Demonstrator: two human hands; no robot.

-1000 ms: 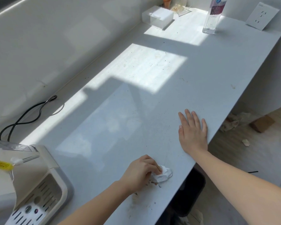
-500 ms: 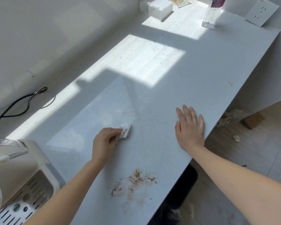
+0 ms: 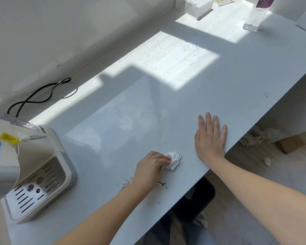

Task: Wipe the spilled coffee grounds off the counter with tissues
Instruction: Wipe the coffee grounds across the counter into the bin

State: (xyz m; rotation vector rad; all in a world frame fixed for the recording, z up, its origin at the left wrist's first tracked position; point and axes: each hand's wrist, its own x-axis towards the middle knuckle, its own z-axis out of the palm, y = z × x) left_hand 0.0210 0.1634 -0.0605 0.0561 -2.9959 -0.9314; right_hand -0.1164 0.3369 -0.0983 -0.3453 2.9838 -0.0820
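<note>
white crumpled tissue point(image 3: 173, 160) pinched in left hand point(image 3: 149, 169); right hand point(image 3: 209, 138) spread flat on counter point(image 3: 237, 82).

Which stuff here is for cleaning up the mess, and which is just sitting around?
For the cleaning: left hand holding the tissue; grounds left on the counter; right hand resting flat.

Just sitting around: coffee machine, black cord, bottle, white box.

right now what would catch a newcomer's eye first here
The left hand pinching a crumpled white tissue near the counter's front edge, brown coffee grounds beside its wrist. Next, the right hand lying flat beside it, and the coffee machine at far left.
</note>
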